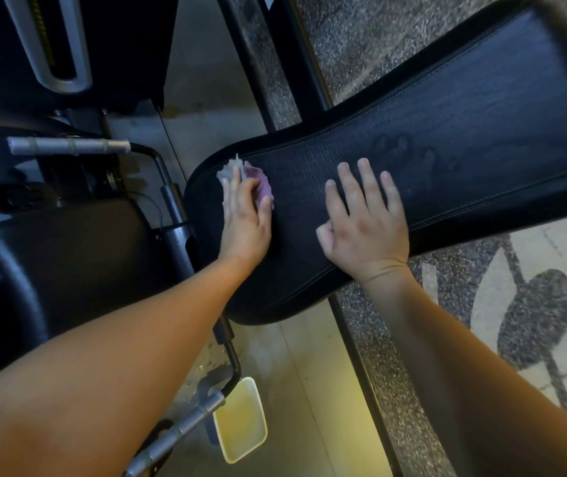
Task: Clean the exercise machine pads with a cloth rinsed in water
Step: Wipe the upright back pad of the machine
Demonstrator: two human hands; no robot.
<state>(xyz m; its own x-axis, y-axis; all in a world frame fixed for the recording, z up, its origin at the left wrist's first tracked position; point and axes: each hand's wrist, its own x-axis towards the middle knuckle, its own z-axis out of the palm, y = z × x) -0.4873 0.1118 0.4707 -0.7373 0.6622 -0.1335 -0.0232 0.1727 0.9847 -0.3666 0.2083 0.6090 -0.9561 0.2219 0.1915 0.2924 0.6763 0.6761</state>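
Fingers (233,187) of our left hand (246,223) lie over the bunched cloth (258,182), the thumb closing on it from the side, so we grip it and press it down at once. The cloth sits on the narrow end of the long black pad (464,108), near the edge, probably because that rounded end is the part being wiped now. Our right hand (366,222) holds nothing: its fingers (368,177) are straight and spread, palm flat on the middle of the same pad. We judge that it braces the pad, and steadies us, against the push of the wiping. Faint damp marks (402,146) show on the pad just beyond those fingertips.

Counting: two hands, one cloth. Two pads are in view, the long one under our hands and a squarer seat pad (68,259) to the left, which neither hand touches. One pale yellow tub (240,421) stands on the floor below, near our left forearm, likely kept close for rinsing; we cannot tell how much water it holds. Two grey handle bars show, an upper one (68,146) and a lower one (175,433).
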